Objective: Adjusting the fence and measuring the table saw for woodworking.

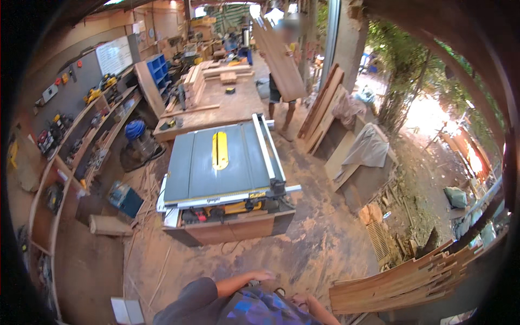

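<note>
Workshop floor (pixel 319 244), brown and dusty, is spreading around the table saw (pixel 184 162), by which I am placing everything in this head view. The saw is resting on a low wooden cabinet (pixel 233 232), its grey top bearing a yellow insert (pixel 220 150) and a pale fence (pixel 266 146) along the right side. On the near side of the saw and well apart from it, the wearer's left hand (pixel 264 275) is extending before the torso, while the right hand (pixel 300 299) is lying close to the patterned shirt (pixel 260 310); I am unable to tell whether either is spreading its fingers or pressing them together. Behind the saw, a workbench (pixel 238 103) is carrying sawn timber (pixel 196 81), and a co-worker (pixel 290 54) is holding long boards (pixel 279 59). Left of the saw, shelves (pixel 103 120) are storing tools. Right of it, planks (pixel 320 111) are leaning; nearer and rightward, a wooden stack (pixel 390 284) is lying.
</note>
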A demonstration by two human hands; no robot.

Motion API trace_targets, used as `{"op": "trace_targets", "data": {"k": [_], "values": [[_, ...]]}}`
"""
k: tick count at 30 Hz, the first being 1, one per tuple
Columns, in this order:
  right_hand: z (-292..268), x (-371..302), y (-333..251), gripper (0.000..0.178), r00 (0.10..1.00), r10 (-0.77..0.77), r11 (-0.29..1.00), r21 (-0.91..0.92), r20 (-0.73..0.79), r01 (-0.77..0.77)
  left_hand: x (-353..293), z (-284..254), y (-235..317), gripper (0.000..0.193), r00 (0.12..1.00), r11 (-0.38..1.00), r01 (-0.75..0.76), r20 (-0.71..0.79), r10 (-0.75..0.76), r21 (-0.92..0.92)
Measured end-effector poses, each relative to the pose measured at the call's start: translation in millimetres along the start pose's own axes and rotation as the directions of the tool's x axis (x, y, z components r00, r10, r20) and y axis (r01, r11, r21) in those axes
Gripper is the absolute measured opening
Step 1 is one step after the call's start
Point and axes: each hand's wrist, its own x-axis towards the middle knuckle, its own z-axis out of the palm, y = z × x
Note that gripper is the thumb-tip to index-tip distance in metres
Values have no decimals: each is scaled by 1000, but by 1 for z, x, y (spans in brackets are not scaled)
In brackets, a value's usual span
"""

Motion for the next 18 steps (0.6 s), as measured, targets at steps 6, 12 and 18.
{"op": "trace_targets", "data": {"k": [6,12,18], "values": [[15,-55,80,37,988,98,994,36,116,-103,-26,-20,31,57,982,962,190,-48,-184,197],[-8,33,24,38,984,121,992,-42,133,-116,-118,-31,-118,53,798,896,381,-408,-444,-229],[-40,94,-72,39,969,236,971,-53,73,-232,-204,-33,-135,48,802,794,580,-300,-516,183]]}}
